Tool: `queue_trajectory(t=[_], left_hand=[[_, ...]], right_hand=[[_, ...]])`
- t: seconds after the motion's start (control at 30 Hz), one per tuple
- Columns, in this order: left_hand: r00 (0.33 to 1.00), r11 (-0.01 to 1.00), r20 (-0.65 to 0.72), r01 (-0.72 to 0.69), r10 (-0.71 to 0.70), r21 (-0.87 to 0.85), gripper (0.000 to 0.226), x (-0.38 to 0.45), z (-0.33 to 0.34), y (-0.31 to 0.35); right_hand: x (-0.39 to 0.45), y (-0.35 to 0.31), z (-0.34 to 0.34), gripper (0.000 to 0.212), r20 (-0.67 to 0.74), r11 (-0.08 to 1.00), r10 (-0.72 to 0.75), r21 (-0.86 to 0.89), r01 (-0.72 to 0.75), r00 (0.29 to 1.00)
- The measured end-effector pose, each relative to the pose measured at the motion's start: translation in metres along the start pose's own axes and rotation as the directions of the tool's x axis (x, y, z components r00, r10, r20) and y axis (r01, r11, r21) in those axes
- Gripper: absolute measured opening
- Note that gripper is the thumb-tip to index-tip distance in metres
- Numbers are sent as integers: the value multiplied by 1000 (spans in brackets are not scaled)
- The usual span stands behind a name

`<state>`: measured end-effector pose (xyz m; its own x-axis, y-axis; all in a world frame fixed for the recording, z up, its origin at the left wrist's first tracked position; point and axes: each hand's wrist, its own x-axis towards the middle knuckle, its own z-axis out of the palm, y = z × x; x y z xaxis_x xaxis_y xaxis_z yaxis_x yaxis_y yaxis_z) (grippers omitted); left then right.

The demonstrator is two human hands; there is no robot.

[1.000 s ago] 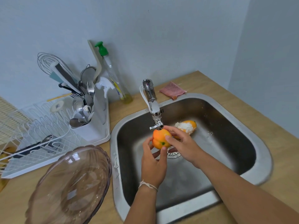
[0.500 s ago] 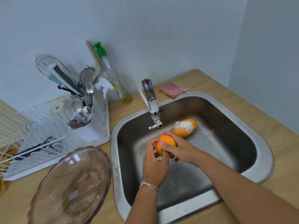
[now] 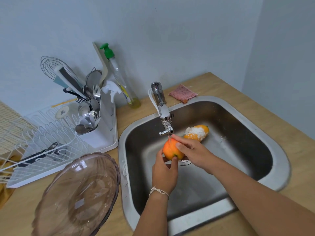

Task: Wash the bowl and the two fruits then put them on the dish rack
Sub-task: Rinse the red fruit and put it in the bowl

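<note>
Under the running tap (image 3: 166,126) an orange fruit (image 3: 171,149) is held over the steel sink (image 3: 281,160). My left hand (image 3: 164,174) grips it from below, thumb and fingers curled up its sides. My right hand (image 3: 194,153) curls over its top and right side. A second orange fruit (image 3: 197,133), coated with white powder, lies on the sink floor behind my right hand. The clear pinkish glass bowl (image 3: 76,196) sits on the wooden counter left of the sink. The white wire dish rack (image 3: 42,143) stands at the left.
A white cutlery holder (image 3: 95,123) with spoons, forks and a whisk stands in the rack's right corner. A dish soap bottle (image 3: 119,79) leans at the wall. A pink cloth (image 3: 183,93) lies behind the sink. A dark-handled utensil (image 3: 39,155) lies in the rack.
Both hands have turned and rubbed the fruit under the water stream, dropping slightly and coming back up under the spout. The powdered fruit and the bowl have stayed put.
</note>
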<state>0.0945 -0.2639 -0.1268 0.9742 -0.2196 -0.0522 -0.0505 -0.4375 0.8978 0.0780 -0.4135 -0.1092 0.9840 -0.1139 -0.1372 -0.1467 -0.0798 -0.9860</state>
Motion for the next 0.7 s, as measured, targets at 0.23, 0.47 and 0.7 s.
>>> queue_trajectory(t=[0.23, 0.47, 0.7], left_hand=[[995, 993, -49, -88, 84, -78, 54, -1, -4, 4], [981, 973, -111, -176, 161, -149, 41, -6, -4, 11], [989, 987, -98, -117, 106, -110, 45, -8, -4, 17]], right_hand=[[5, 0, 2, 51, -23, 996, 85, 32, -84, 996], [2, 0, -2, 34, -50, 997, 2, -77, -6, 999], [-2, -6, -1, 33, -71, 997, -68, -42, 65, 995]])
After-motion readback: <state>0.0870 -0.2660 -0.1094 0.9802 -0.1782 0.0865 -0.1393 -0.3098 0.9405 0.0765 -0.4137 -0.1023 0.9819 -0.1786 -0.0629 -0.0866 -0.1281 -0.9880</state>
